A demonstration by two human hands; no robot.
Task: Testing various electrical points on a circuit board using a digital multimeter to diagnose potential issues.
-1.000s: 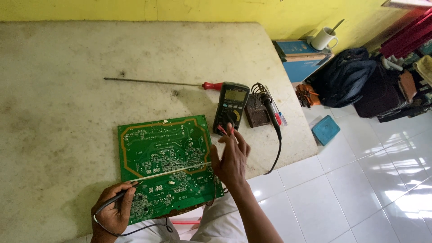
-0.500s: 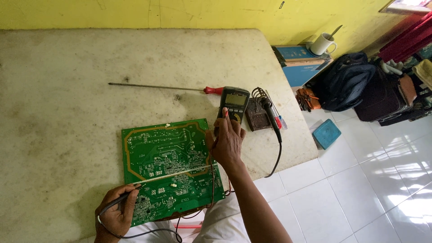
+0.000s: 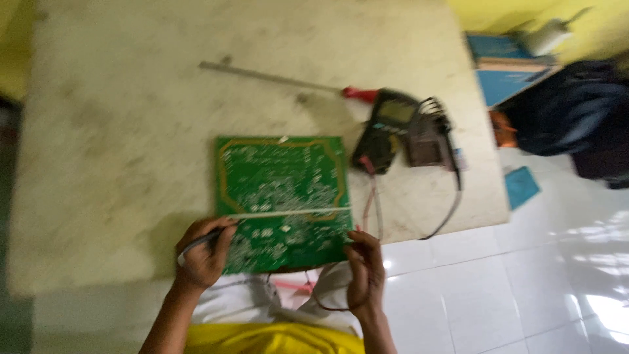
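- Our left hand (image 3: 204, 254), lower left of centre, is clenched on a thin dark probe (image 3: 196, 243) at the green circuit board's (image 3: 282, 196) near-left edge.
- The board lies mid-frame, just above both hands, long axis running up the picture.
- Our right hand (image 3: 364, 275) pinches the board's lower right corner; it is nearer the multimeter (image 3: 383, 131), upper right.

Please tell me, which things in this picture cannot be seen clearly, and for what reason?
- Multimeter, head view: motion blur hides its screen and dial.
- Right hand: what it pinches at the green circuit board edge is too blurred to tell.
- Left hand: grips a thin probe; its tip is smeared.
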